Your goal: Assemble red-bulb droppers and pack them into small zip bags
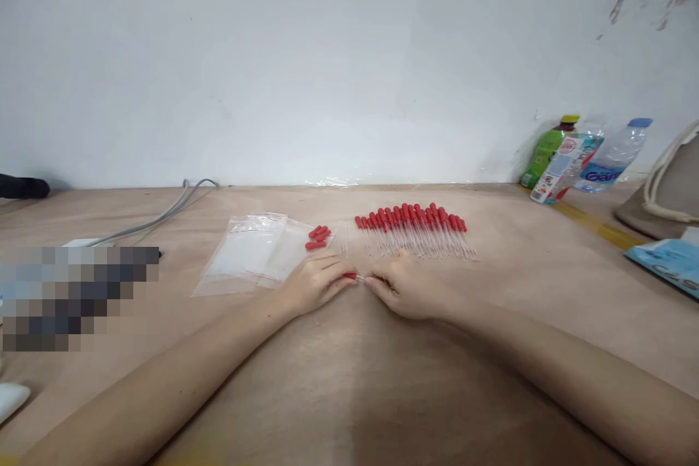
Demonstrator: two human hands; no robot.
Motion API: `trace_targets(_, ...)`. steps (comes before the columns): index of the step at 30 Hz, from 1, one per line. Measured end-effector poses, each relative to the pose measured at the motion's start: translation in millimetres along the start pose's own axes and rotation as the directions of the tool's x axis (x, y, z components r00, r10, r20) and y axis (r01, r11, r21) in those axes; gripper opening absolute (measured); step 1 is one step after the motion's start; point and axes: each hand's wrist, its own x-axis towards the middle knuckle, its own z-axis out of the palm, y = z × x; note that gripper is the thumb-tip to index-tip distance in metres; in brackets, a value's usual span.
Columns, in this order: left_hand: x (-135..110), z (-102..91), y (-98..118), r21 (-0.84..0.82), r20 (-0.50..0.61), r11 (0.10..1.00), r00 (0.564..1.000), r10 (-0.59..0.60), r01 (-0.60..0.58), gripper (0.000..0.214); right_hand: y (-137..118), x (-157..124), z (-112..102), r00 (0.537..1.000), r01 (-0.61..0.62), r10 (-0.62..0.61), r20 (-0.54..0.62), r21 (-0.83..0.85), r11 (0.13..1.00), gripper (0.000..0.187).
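Between thumb and fingers, my left hand (317, 280) pinches a red rubber bulb (350, 276). My right hand (409, 285) is closed on a clear glass dropper tube (360, 278), whose end meets the bulb's open end. How deep the tube sits in the bulb cannot be made out. Beyond my left hand lie several loose red bulbs (317, 245), with a few bare glass tubes (343, 233) beside them. A wide row of droppers with red bulbs (412, 218) rests behind my right hand, tips pointing toward me.
Clear zip bags (245, 251) lie flat at the left, near a grey cable (158, 218). At the back right stand a green bottle (540, 154), a carton (562, 167) and a water bottle (617, 156). A blue packet (666, 262) is at the right edge. A white wall (328, 65) bounds the table.
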Motion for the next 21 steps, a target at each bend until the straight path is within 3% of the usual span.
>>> trace_targets(2, 1.5, -5.5, -4.6, 0.032, -0.082, 0.999, 0.996, -0.041, 0.043, 0.024, 0.3, 6.7, -9.8, 0.998, -0.062, 0.062, 0.023, 0.018, 0.998, 0.028)
trace_targets(5, 0.9, -9.5, -16.3, 0.071, -0.210, 0.971, 0.955, -0.209, 0.228, 0.026, 11.8, 22.5, -18.0, 0.970, -0.242, 0.244, -0.015, 0.088, 0.966, 0.030)
trace_targets(8, -3.8, -6.8, -31.0, 0.103, -0.274, 0.906, 0.887, -0.371, 0.411, 0.016, 30.3, 43.5, -15.7, 0.885, -0.444, 0.454, -0.108, 0.103, 0.890, 0.028)
trace_targets(10, -7.8, -3.0, -39.0, 0.109, -0.267, 0.875, 0.862, -0.431, 0.471, 0.016, 40.7, 57.6, -9.5, 0.816, -0.559, 0.552, -0.172, 0.010, 0.829, 0.031)
trace_targets(13, -12.5, 1.4, -45.3, 0.093, -0.224, 0.861, 0.854, -0.470, 0.499, 0.017, 49.3, 74.5, 3.0, 0.774, -0.622, 0.586, -0.240, -0.120, 0.774, 0.029)
trace_targets(21, -13.7, 4.1, -48.5, 0.079, -0.182, 0.847, 0.843, -0.507, 0.526, 0.017, 54.5, 82.5, 20.1, 0.775, -0.631, 0.592, -0.220, -0.217, 0.745, 0.032)
